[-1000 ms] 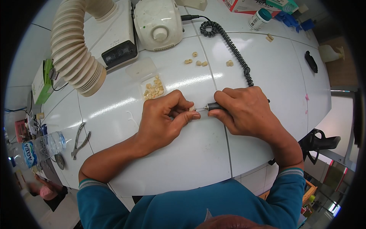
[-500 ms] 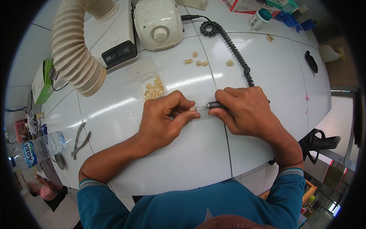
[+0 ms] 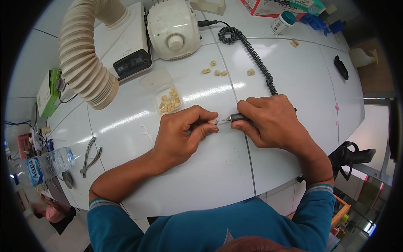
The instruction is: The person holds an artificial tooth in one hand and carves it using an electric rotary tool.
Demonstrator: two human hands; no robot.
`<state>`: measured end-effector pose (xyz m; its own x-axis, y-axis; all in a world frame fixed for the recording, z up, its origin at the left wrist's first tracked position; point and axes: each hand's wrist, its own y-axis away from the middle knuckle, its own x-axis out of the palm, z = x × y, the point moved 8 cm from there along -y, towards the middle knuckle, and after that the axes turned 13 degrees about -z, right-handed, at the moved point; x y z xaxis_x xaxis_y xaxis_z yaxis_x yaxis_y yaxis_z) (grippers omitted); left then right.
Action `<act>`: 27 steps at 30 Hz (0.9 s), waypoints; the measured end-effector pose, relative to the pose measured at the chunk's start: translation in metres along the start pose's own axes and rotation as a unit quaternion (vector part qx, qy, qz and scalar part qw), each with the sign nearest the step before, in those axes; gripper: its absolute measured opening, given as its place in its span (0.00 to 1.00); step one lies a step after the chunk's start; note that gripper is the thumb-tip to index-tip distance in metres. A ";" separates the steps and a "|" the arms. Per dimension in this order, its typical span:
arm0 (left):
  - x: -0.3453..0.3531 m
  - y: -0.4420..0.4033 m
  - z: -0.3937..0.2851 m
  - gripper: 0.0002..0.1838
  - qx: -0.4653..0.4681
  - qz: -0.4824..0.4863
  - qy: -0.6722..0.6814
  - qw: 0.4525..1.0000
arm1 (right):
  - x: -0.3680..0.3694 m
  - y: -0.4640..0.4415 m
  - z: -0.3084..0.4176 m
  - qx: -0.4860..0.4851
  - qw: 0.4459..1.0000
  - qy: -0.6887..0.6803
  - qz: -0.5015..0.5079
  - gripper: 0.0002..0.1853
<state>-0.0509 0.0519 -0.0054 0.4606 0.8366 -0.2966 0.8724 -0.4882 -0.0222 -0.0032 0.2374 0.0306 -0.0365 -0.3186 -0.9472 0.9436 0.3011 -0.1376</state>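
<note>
Between thumb and fingertips, my left hand (image 3: 181, 133) pinches a small tooth-shaped piece (image 3: 214, 122). My right hand (image 3: 272, 122) is wrapped round a black rotary handpiece (image 3: 238, 118), whose thin metal bit points left and reaches the piece; whether it touches is too small to tell. A coiled black cord (image 3: 257, 57) runs from behind the right hand up to a cream control unit (image 3: 174, 31). Beyond my left hand, an open clear box (image 3: 156, 80) holds several yellowish tooth-shaped pieces (image 3: 169, 101). More loose pieces (image 3: 217, 72) lie on the table above the hands.
A ribbed hose (image 3: 84, 59) hangs at the upper left. Metal pliers (image 3: 90, 157) and a water bottle (image 3: 46, 165) lie at the left. A white jar (image 3: 283, 23) stands at the back right, near a black object (image 3: 341, 68). Another person (image 3: 54, 213) is at the lower left.
The left-hand fingers and the small piece have shifted slightly, and the piece appears turned between them. The view has tilted a little. The right hand keeps its hold on the handpiece.
</note>
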 end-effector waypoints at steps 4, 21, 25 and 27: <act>0.001 0.000 -0.001 0.08 0.013 0.018 -0.017 1.000 | 0.001 0.000 0.000 0.004 1.000 0.006 0.008 0.22; 0.003 0.000 0.008 0.08 -0.043 0.035 0.058 0.997 | 0.002 -0.001 0.000 -0.003 1.000 0.002 0.006 0.23; 0.000 -0.002 0.004 0.08 -0.037 0.023 0.063 0.997 | 0.001 0.000 -0.001 0.002 1.000 0.000 0.002 0.23; 0.000 -0.002 -0.001 0.09 0.008 0.015 0.056 0.998 | 0.001 0.000 -0.001 0.005 1.000 -0.003 -0.001 0.23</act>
<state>-0.0529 0.0531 -0.0040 0.5026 0.8435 -0.1893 0.8557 -0.5166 -0.0300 -0.0037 0.2379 0.0294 -0.0358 -0.3245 -0.9452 0.9470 0.2912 -0.1359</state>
